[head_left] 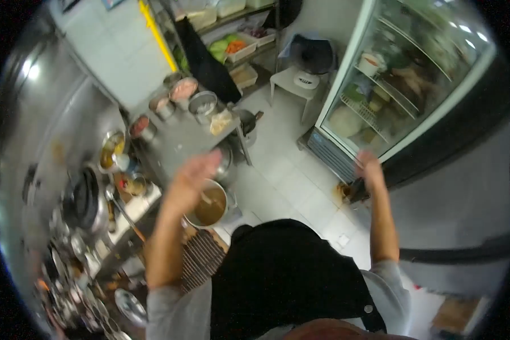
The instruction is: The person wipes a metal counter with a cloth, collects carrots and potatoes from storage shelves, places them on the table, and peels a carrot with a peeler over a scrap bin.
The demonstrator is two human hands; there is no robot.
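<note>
Pot (220, 186) of brown liquid is seen left of centre, just off the near end of the steel worktop (178, 150), its left rim partly covered from view by the left hand (194, 177). At far left, a dark wok (80, 198) is set by the curved metal wall (56, 113), and a ladle (126, 215) is laid along a crowded ledge. Metal tubs (147, 134) are lined by the worktop's left edge, and bowls (202, 115) are gathered at its far end, so bare steel is left in the middle. The left hand is held out over the worktop's near side; its fingers are blurred, and whether they are open or closed cannot be told. Between the worktop's right edge and the glass-doored fridge (345, 63), tiled floor (283, 170) is left open for moving, narrowed at the far end by a white stool (287, 82). The right hand (369, 168) is held before the fridge's lower edge, its fingers likewise blurred and their state unclear.
</note>
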